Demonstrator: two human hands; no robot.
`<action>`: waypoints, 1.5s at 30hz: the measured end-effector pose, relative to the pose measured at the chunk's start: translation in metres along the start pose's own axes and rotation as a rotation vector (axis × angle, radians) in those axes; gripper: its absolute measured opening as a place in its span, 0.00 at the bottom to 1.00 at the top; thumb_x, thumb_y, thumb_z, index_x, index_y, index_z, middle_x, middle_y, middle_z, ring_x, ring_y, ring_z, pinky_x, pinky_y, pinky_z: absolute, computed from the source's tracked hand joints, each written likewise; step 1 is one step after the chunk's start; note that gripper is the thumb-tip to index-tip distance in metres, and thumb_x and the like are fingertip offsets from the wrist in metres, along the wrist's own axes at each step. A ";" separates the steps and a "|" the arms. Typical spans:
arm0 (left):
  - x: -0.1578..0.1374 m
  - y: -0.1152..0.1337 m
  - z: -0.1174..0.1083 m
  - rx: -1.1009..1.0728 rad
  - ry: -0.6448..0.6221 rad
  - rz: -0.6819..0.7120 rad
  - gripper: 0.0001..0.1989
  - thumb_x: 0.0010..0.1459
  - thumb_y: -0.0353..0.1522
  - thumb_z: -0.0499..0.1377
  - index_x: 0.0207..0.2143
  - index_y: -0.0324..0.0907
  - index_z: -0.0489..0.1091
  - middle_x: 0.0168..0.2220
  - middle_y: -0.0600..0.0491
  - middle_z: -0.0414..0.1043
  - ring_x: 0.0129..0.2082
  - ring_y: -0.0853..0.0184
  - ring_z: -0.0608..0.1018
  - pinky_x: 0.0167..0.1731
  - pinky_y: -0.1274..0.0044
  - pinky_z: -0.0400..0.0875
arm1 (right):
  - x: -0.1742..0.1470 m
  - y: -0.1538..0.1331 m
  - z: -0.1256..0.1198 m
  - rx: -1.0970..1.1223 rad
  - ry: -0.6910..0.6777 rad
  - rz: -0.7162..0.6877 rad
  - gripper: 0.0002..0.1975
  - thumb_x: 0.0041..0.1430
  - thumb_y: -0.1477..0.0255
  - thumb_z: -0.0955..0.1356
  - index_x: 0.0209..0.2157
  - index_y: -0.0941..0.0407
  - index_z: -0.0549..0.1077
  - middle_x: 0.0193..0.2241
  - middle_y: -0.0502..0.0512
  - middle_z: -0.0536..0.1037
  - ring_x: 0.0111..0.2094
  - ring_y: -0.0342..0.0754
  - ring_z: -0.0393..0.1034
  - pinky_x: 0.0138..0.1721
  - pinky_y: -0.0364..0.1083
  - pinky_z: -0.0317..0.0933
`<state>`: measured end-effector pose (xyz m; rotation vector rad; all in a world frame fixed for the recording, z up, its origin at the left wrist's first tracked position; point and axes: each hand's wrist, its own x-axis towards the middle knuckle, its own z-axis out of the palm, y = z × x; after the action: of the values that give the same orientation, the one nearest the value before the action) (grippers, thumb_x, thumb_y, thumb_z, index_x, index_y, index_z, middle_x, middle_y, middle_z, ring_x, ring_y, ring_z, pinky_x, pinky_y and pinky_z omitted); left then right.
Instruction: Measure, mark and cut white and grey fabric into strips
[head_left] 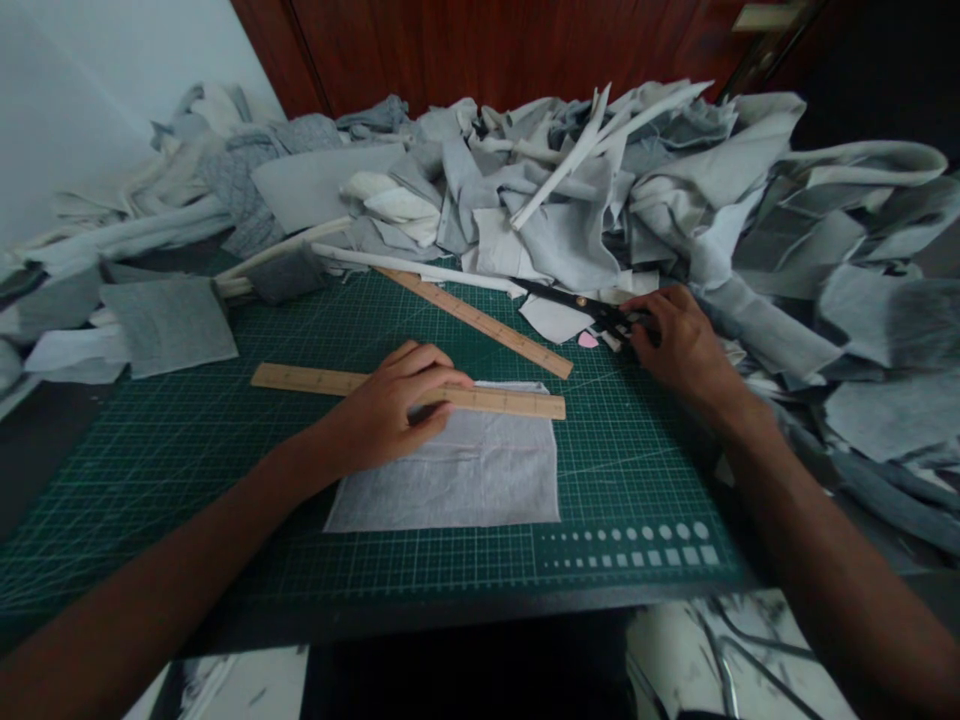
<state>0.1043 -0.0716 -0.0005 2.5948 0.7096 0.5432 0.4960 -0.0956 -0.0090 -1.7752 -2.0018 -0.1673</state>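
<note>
My left hand (401,405) is closed on a wooden ruler (517,402), thumb below its near edge and fingers over the far side. The ruler lies across the upper part of a light grey piece of cloth (480,480), which has faint lines on it and lies flat. To the right, my right hand (679,345) has its fingers curled at the handles of black scissors (581,300). Their blades point left and rest by the scraps. A small pink piece of tailor's chalk (588,340) sits beside the handles. The fingertips of my right hand are partly hidden.
A green cutting mat (300,560) with a grid covers the table. A second wooden ruler (480,320) lies slanted behind the cloth. Heaps of grey and white fabric scraps (420,190) line the back and right. A square grey scrap (171,325) lies at the left.
</note>
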 end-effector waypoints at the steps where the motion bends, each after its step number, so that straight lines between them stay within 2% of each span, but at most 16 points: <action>1: 0.000 0.000 0.000 -0.004 -0.004 0.007 0.14 0.70 0.32 0.54 0.53 0.42 0.74 0.47 0.48 0.71 0.48 0.58 0.72 0.51 0.66 0.68 | 0.000 0.000 0.000 0.004 0.002 -0.004 0.17 0.64 0.75 0.63 0.52 0.55 0.75 0.48 0.66 0.74 0.52 0.60 0.72 0.56 0.61 0.70; 13: -0.001 -0.001 0.000 0.003 -0.020 0.005 0.13 0.71 0.32 0.54 0.54 0.44 0.73 0.48 0.49 0.70 0.49 0.58 0.71 0.52 0.65 0.67 | 0.002 0.002 0.001 0.012 0.017 0.002 0.15 0.62 0.75 0.65 0.49 0.57 0.76 0.45 0.65 0.74 0.47 0.59 0.73 0.55 0.60 0.71; 18: -0.001 -0.003 0.001 -0.001 -0.025 -0.004 0.14 0.70 0.33 0.54 0.54 0.45 0.73 0.48 0.48 0.71 0.50 0.58 0.71 0.52 0.64 0.68 | -0.002 0.000 0.003 -0.011 0.010 0.039 0.15 0.64 0.73 0.65 0.51 0.55 0.76 0.48 0.67 0.75 0.50 0.64 0.72 0.55 0.65 0.69; 20: 0.000 -0.003 0.001 -0.003 -0.022 0.002 0.13 0.71 0.33 0.54 0.54 0.44 0.73 0.48 0.48 0.71 0.49 0.58 0.71 0.52 0.65 0.68 | -0.005 -0.001 0.002 -0.042 0.004 0.046 0.14 0.64 0.73 0.64 0.49 0.55 0.76 0.46 0.67 0.77 0.50 0.65 0.72 0.55 0.65 0.68; 23: 0.000 -0.002 0.000 -0.005 -0.012 0.018 0.13 0.71 0.32 0.53 0.54 0.44 0.73 0.48 0.49 0.70 0.49 0.59 0.71 0.52 0.66 0.68 | -0.007 0.000 -0.002 -0.092 -0.042 0.010 0.14 0.63 0.74 0.63 0.47 0.56 0.77 0.41 0.65 0.79 0.47 0.63 0.74 0.55 0.64 0.68; 30: 0.000 -0.001 -0.001 -0.008 -0.020 -0.001 0.13 0.71 0.33 0.54 0.54 0.44 0.73 0.48 0.48 0.71 0.49 0.59 0.72 0.52 0.65 0.68 | -0.002 0.015 -0.013 -0.057 -0.217 -0.131 0.19 0.60 0.72 0.67 0.51 0.56 0.77 0.46 0.64 0.80 0.49 0.62 0.76 0.55 0.62 0.70; 39: 0.000 -0.002 -0.001 -0.007 -0.022 0.007 0.13 0.71 0.32 0.53 0.54 0.45 0.73 0.48 0.49 0.70 0.49 0.59 0.71 0.52 0.66 0.68 | -0.008 0.002 -0.024 -0.121 -0.211 -0.050 0.18 0.62 0.72 0.67 0.53 0.56 0.78 0.48 0.63 0.82 0.48 0.62 0.78 0.51 0.60 0.72; 45: -0.002 -0.001 -0.002 -0.012 -0.020 0.027 0.13 0.72 0.33 0.53 0.53 0.42 0.73 0.47 0.48 0.70 0.49 0.59 0.71 0.52 0.67 0.67 | -0.002 0.008 -0.022 -0.188 -0.279 -0.064 0.19 0.57 0.70 0.70 0.50 0.55 0.79 0.46 0.61 0.83 0.44 0.61 0.79 0.46 0.57 0.73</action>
<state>0.1021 -0.0713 0.0000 2.5983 0.6634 0.5281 0.5098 -0.1045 0.0076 -1.9414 -2.3066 -0.1382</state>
